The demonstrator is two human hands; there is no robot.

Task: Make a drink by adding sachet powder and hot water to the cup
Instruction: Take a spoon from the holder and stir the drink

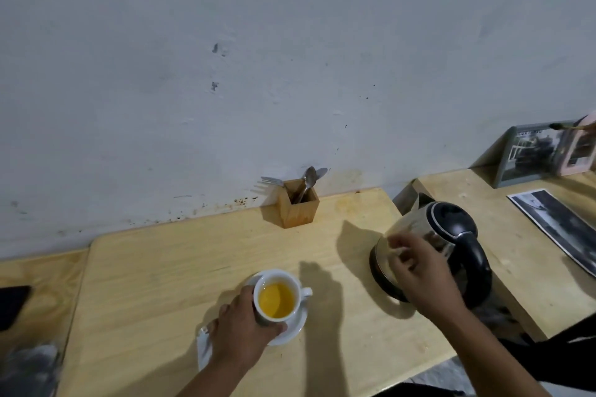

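Cup filled with yellow drink; stirring judged the step outstanding.

Lower centre: left hand [240, 329] curled around the cup [276, 298], which stands on its saucer [295, 329] on the table [161, 255]; a white sachet [203, 346] lies just beside that wrist. Right of centre: right hand [419, 267], fingers loosely bent and holding nothing, hovers before the kettle [451, 235]. Upper centre, at the wall: a spoon [308, 182] stands in the wooden holder [298, 206]. Recommend keeping the cup steadied, fetching the spoon, stirring gently to avoid spills.

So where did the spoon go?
The spoon stands in the wooden holder against the wall, beside a fork, behind the cup and left of the kettle.
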